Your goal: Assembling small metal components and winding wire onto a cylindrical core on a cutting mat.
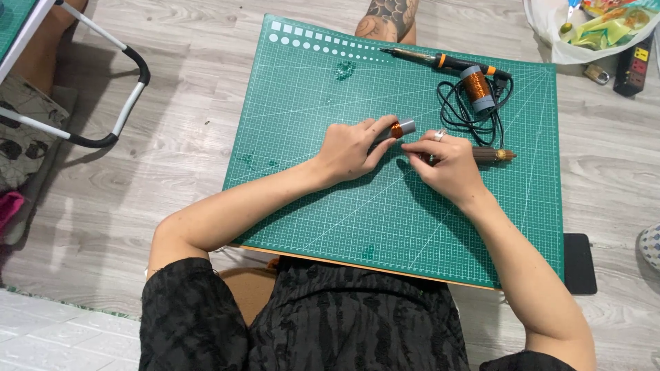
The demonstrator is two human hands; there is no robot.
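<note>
Holding a small grey tube wound with copper wire (399, 128), the left hand (352, 148) lies on the green cutting mat (330, 199), its grip closed around the tube's near end so that only the copper band and the grey tip stick out past the fingers. The tube sits just above the middle of the mat, tilted up toward the right. The right hand (445, 165) rests just beside it, a ring on one finger, thumb and forefinger pinched narrow right by the tube's tip; whether a strand of wire runs between them is too fine to tell. Peeking out from behind the right hand, a dark brown rod with a brass-coloured tip (496, 154) lies on the mat.

Farther up the mat lies a soldering iron with an orange and black handle (440, 61), its black cord (467, 110) coiled in loops below it. A grey spool of copper wire (476, 88) rests on that coil, well apart from both hands. The mat covers a small counter over a grey wood-look floor (179, 124). On the floor to the right are a black power strip (634, 65) and a white bag of coloured scraps (591, 27); a flat black phone-like slab (579, 263) lies off the mat's lower right corner. A white and black tubular frame (103, 82) stands to the left.
</note>
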